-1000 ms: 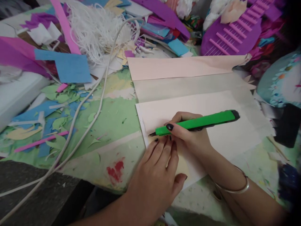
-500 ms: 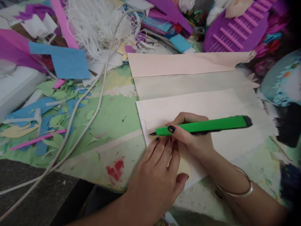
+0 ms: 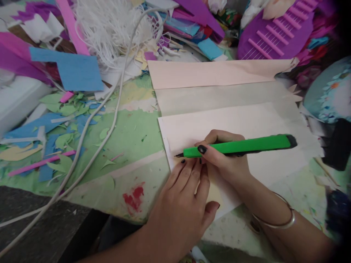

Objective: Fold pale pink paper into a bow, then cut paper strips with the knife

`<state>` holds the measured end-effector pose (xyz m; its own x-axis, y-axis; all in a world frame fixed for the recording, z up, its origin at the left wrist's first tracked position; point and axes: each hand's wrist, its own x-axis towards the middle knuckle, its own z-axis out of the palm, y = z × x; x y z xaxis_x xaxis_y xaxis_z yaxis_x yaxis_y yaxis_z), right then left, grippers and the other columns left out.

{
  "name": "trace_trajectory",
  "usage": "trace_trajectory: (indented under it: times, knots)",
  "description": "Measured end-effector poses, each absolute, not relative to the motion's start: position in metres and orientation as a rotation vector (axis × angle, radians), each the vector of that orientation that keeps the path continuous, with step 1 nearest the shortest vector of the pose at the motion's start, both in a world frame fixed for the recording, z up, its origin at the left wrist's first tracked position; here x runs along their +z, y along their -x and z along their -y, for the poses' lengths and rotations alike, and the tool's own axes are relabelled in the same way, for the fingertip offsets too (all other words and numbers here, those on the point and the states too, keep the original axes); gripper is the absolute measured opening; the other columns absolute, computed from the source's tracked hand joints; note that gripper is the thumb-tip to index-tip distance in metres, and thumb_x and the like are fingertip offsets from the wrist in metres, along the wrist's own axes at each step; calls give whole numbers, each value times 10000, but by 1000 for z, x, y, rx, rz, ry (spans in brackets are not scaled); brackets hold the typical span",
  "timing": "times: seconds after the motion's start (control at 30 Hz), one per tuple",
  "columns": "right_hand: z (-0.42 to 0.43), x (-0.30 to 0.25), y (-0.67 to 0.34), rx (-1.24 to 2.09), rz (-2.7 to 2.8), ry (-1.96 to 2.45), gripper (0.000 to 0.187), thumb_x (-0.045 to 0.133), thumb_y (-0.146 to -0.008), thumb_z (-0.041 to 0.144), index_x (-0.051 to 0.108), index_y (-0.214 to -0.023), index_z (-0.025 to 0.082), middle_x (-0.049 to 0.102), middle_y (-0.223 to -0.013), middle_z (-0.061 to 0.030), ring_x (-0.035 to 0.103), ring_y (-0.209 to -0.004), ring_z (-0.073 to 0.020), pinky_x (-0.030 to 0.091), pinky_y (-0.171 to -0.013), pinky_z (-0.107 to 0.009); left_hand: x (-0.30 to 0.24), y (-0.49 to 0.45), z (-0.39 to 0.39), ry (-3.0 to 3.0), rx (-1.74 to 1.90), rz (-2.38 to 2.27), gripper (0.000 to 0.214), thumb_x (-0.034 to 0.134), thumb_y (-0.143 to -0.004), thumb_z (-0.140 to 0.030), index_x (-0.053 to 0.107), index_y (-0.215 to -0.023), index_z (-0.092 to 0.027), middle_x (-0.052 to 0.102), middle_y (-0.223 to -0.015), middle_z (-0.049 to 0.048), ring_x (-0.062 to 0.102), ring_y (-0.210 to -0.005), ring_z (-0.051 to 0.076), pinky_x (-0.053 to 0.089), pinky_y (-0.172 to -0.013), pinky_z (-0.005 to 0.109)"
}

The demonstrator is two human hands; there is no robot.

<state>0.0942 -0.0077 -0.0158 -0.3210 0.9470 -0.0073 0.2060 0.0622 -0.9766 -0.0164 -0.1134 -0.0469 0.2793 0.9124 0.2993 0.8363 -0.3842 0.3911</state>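
Note:
My right hand (image 3: 227, 157) is closed round a thick green pen (image 3: 255, 144) with a black end and a thin, dark, pointed tip. The tip points left and is at or just above the paper near its left edge; contact cannot be made out. Under it lies a white sheet (image 3: 263, 124), with a small cream paper piece (image 3: 215, 197) on top, mostly hidden by my hands. My left hand (image 3: 182, 197) rests flat on the cream piece, fingers stretched out close to the pen tip, holding nothing.
A pale pink sheet (image 3: 214, 73) lies beyond the white one. A white cable (image 3: 115, 109) crosses the table on the left, among green paper leaves (image 3: 65, 140) and blue scraps (image 3: 79, 73). White shredded strips (image 3: 109, 29) and a purple piece with pink bars (image 3: 263, 36) sit at the back.
The pen and my right hand have shifted very slightly to the right. My left hand stays in place on the cream piece. The view has moved a little.

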Motion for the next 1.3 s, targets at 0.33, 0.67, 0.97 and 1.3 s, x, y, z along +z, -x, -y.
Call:
trace_trajectory:
  times: [0.33, 0.67, 0.97, 1.3]
  knots:
    - [6, -15, -94, 1323, 1667, 1172, 172, 698, -704, 261, 607, -581, 182, 629, -546, 18, 564, -497, -100, 463, -447, -199, -47, 16, 114, -2383, 735, -1647, 569, 471, -896, -424, 481, -1312, -36, 505, -1372, 169, 406, -1323, 269, 304, -1126, 414]
    - [6, -16, -95, 1328, 1645, 1143, 158, 706, -713, 245, 623, -595, 180, 655, -561, 21, 589, -516, -87, 464, -465, -167, -46, 17, 114, -2386, 723, -1647, 571, 474, -898, -422, 471, -1321, -39, 504, -1374, 168, 409, -1323, 266, 312, -1123, 415]
    - [6, -14, -93, 1291, 1695, 1154, 155, 702, -701, 229, 613, -584, 182, 671, -585, 8, 601, -518, -101, 469, -459, -185, -48, 16, 114, -2380, 724, -1641, 568, 476, -897, -424, 475, -1318, -43, 501, -1377, 167, 398, -1332, 268, 288, -1137, 425]
    - [6, -15, -93, 1285, 1683, 1167, 158, 697, -703, 213, 608, -578, 179, 648, -560, 24, 584, -509, -81, 445, -454, -163, -46, 17, 114, -2386, 731, -1647, 559, 483, -894, -411, 482, -1311, -39, 514, -1365, 163, 414, -1319, 263, 299, -1129, 409]
